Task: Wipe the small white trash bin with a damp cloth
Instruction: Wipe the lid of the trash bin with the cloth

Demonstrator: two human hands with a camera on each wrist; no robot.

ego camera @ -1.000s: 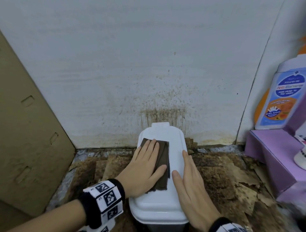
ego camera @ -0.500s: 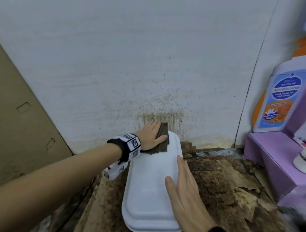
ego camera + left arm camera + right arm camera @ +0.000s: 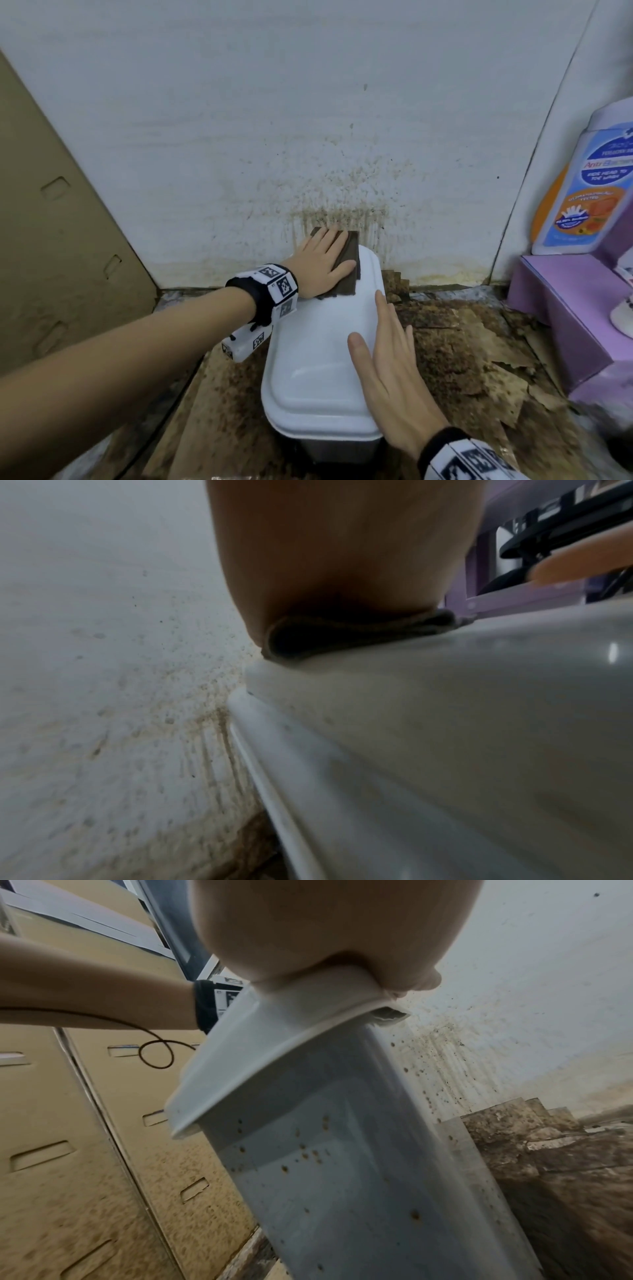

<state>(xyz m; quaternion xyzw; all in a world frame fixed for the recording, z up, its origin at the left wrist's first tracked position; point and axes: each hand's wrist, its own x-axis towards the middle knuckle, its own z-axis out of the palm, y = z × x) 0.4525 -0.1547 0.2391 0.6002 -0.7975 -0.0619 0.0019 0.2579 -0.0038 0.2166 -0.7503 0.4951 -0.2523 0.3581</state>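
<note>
The small white trash bin (image 3: 315, 359) stands on the floor against a stained wall, its lid closed. A folded dark brown cloth (image 3: 347, 270) lies on the far end of the lid. My left hand (image 3: 322, 263) presses flat on the cloth with straight fingers. In the left wrist view the cloth (image 3: 359, 635) is squeezed between my palm and the lid (image 3: 445, 710). My right hand (image 3: 390, 370) rests flat along the lid's right edge, fingers straight. The right wrist view shows the bin's spotted side wall (image 3: 342, 1164) under the lid rim (image 3: 240, 1056).
A tan cabinet panel (image 3: 51, 222) stands at the left. A purple box (image 3: 561, 308) with a wash bottle (image 3: 589, 192) on it sits at the right. The floor (image 3: 479, 342) around the bin is dirty and peeling. The wall (image 3: 308, 120) is close behind.
My left hand slid the cloth from the middle of the lid to its far end by the wall. The right hand stayed on the right edge.
</note>
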